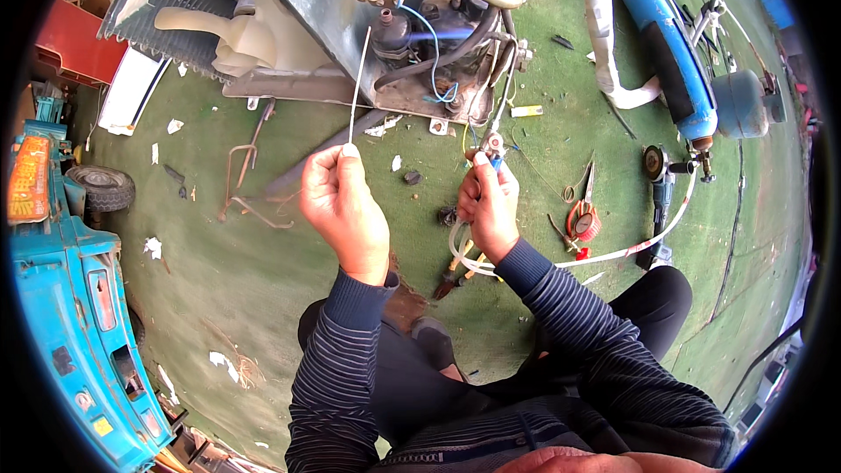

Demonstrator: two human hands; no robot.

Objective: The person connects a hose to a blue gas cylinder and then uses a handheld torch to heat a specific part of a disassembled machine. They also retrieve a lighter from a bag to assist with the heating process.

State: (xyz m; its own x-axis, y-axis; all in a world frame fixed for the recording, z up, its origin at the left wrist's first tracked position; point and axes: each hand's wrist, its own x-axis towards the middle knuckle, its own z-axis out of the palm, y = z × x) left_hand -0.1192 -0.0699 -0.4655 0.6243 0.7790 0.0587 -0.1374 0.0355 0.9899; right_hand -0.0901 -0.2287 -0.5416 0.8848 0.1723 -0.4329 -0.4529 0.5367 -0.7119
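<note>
My left hand [349, 210] pinches a thin pale brazing rod [359, 88] between thumb and fingers. The rod points up, its tip beside a small dark cylinder [391, 35] with a copper stub, attached to the compressor [460, 22]. My right hand [492, 210] is closed around a gas torch [495, 142], near its valve with a blue knob. The torch's thin neck reaches up past the metal base's right end. A blue flame [442, 35] blows leftward from there onto the dark cylinder. A blue wire [433, 61] hangs down across the compressor in front of the flame.
Right of me lie a blue gas cylinder [661, 44], an angle grinder [659, 201], orange-handled scissors [585, 210] and a pale hose [631, 254]. Yellow-handled pliers [464, 264] lie before my feet. A turquoise vehicle [79, 298] stands left. Metal casing [302, 9] leans behind.
</note>
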